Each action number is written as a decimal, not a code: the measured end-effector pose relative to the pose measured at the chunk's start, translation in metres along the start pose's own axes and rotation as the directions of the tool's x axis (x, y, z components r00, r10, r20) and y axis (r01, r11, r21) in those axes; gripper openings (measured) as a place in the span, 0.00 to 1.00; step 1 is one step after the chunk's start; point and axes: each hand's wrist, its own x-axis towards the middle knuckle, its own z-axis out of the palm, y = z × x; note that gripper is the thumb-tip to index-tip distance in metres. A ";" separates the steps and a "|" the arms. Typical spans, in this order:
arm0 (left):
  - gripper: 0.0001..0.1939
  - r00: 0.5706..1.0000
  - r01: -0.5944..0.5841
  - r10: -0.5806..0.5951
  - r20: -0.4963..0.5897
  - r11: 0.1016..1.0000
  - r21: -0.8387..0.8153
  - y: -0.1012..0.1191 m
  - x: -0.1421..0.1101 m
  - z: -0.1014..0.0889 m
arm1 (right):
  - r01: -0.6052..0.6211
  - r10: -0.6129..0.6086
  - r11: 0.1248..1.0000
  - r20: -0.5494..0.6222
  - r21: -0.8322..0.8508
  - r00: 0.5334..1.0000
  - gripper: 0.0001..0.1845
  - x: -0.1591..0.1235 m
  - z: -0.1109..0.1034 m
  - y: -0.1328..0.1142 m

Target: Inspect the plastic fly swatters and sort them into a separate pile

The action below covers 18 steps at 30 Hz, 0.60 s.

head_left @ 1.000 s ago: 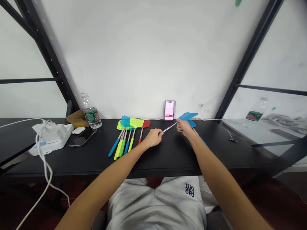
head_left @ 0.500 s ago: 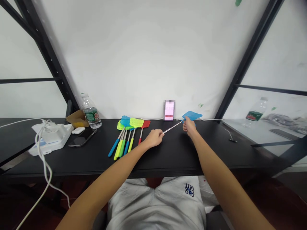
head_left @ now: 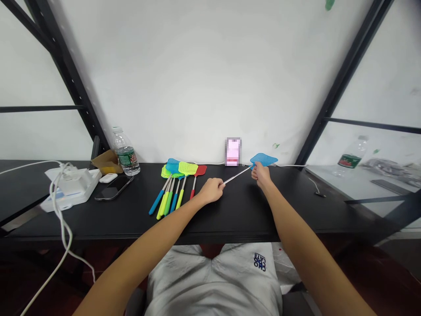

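Observation:
Both of my hands are on one blue fly swatter [head_left: 263, 159], held slantwise above the black table. My left hand [head_left: 212, 190] is closed around its handle end, which the fingers hide. Between the hands the thin metal rod stands bare. My right hand [head_left: 261, 174] is closed at the base of the blue head and covers part of it. To the left of my left hand lies a pile of fly swatters [head_left: 177, 188] with blue, yellow and green handles, their heads overlapping toward the wall. A red fly swatter [head_left: 199, 171] lies at the pile's right side.
An upright phone with a blurred screen [head_left: 233, 152] leans on the wall. At left are a water bottle [head_left: 127, 158], a cardboard box [head_left: 108, 161], a white case [head_left: 108, 178], a dark phone [head_left: 114, 188] and a white power strip [head_left: 74, 193] with cables. A short cable [head_left: 318, 193] lies at right.
Nearly nothing differs. The view has shifted very slightly, while both hands keep their hold on the blue fly swatter in the same pose.

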 end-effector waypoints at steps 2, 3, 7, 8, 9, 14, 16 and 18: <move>0.13 1.000 0.001 -0.001 -0.003 1.000 -0.012 0.001 0.000 -0.001 | 0.012 -0.013 1.000 0.024 0.012 1.000 0.22 0.000 0.000 -0.001; 0.13 1.000 0.003 -0.003 -0.005 1.000 -0.017 0.001 0.000 -0.001 | 0.014 -0.015 1.000 0.041 0.016 0.999 0.22 0.000 -0.001 -0.001; 0.13 1.000 0.008 -0.009 -0.012 0.999 -0.035 0.000 0.000 -0.001 | 0.032 -0.034 0.999 0.119 0.015 0.992 0.24 0.002 -0.002 0.001; 0.12 1.000 0.007 -0.007 -0.014 0.999 -0.041 0.000 0.000 -0.001 | 0.037 -0.038 0.999 0.135 0.015 0.990 0.24 0.002 -0.002 0.001; 0.12 1.000 0.004 -0.005 -0.017 0.999 -0.048 0.000 0.000 -0.002 | 0.038 -0.040 0.999 0.148 0.015 0.988 0.25 0.002 -0.001 0.001; 0.12 0.999 0.018 -0.021 -0.033 0.997 -0.072 0.000 0.000 -0.003 | 0.055 -0.056 0.998 0.225 0.010 0.973 0.26 -0.007 0.007 0.004; 0.12 0.999 0.024 -0.027 -0.042 0.997 -0.078 0.001 0.000 -0.003 | 0.074 -0.076 0.997 0.256 0.016 0.964 0.26 -0.013 0.012 0.005; 0.12 0.998 0.025 -0.029 -0.052 0.996 -0.081 0.002 0.000 -0.004 | 0.074 -0.077 0.997 0.277 0.023 0.958 0.26 -0.019 0.017 0.006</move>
